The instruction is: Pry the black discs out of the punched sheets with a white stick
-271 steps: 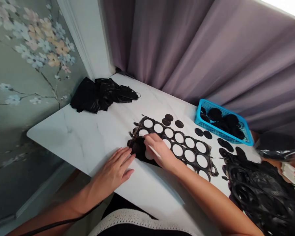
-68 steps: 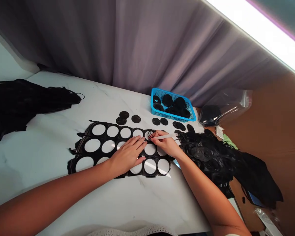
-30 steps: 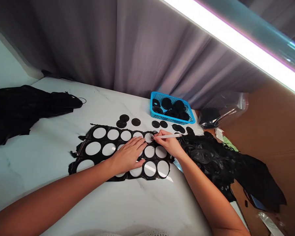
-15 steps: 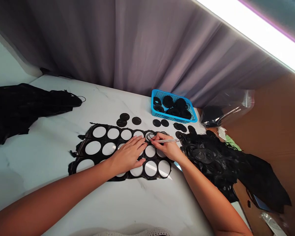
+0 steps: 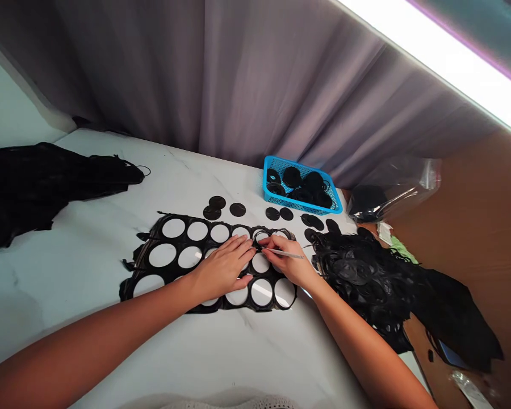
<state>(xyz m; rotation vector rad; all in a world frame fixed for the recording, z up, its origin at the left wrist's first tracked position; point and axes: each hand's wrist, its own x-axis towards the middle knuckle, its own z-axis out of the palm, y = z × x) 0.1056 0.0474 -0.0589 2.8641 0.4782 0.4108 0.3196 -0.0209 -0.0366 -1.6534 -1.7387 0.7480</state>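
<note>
A black sheet (image 5: 181,241) with rows of round cut-out holes lies on the white table, the white showing through the holes. My left hand (image 5: 226,262) rests flat on the middle of it, fingers stretched out and slightly apart. Close by on the right, my right hand (image 5: 287,258) pinches a thin, pale, pen-like tool (image 5: 284,253); its exact kind is unclear. The tool's front end is at the sheet's upper right part, beside thin black rings (image 5: 260,233) around a hole. The fingers partly hide its tip.
A blue basket (image 5: 302,206) of black discs stands at the back. Loose black discs (image 5: 237,209) lie before it. Black scraps (image 5: 357,278) are heaped at right, near a clear plastic bag (image 5: 402,182). Black fabric (image 5: 38,190) lies at left, and a grey curtain (image 5: 238,79) hangs behind.
My right hand has shifted slightly down, and the tool's rear end has swung down and left. My left hand has stayed in place.
</note>
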